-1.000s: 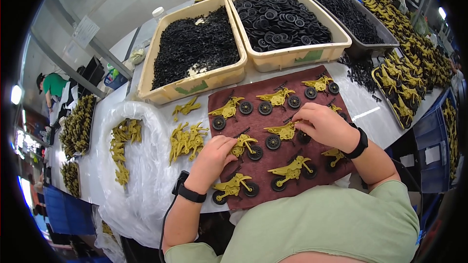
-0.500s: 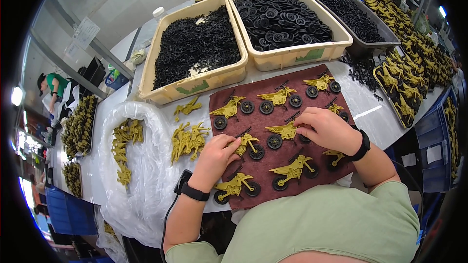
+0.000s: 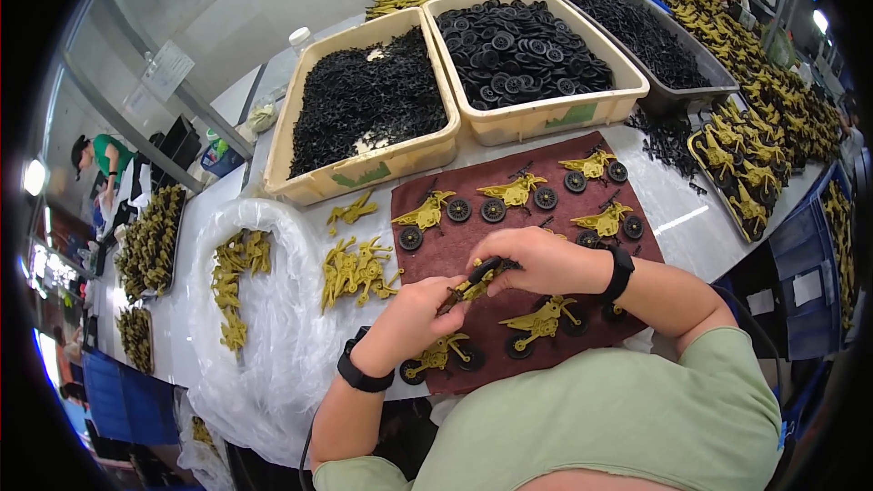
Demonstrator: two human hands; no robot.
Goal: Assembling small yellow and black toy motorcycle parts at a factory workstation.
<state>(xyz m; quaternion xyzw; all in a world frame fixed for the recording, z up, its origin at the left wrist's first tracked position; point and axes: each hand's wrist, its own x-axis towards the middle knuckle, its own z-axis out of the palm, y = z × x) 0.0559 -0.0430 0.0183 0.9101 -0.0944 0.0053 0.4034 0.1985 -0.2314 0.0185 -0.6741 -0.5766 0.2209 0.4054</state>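
Observation:
In front of me, both hands meet over a maroon cloth [image 3: 441, 253] on a toy motorcycle [image 3: 476, 282]. It is yellow with black parts and is lifted and tilted, a black wheel facing up. My left hand [image 3: 423, 314] grips its near left side. My right hand [image 3: 538, 262] pinches it from the right, fingers curled over the top. The fingers hide much of the toy. Around them on the cloth lie other yellow toy motorcycles with black wheels, among them one at the far left [image 3: 425, 211] and one nearer me [image 3: 543, 320].
Behind the cloth stand a cream bin of small black parts [image 3: 273, 184], a cream bin of black wheels [image 3: 556, 132] and a dark bin [image 3: 709, 94]. Left are loose yellow bodies [image 3: 355, 273] and a clear plastic bag [image 3: 273, 336]. A tray of motorcycles [image 3: 746, 227] sits right; other people work beyond.
My hands have come together from two separate motorcycles. A motorcycle is now raised between them, and the left-hand place in the middle row no longer shows one.

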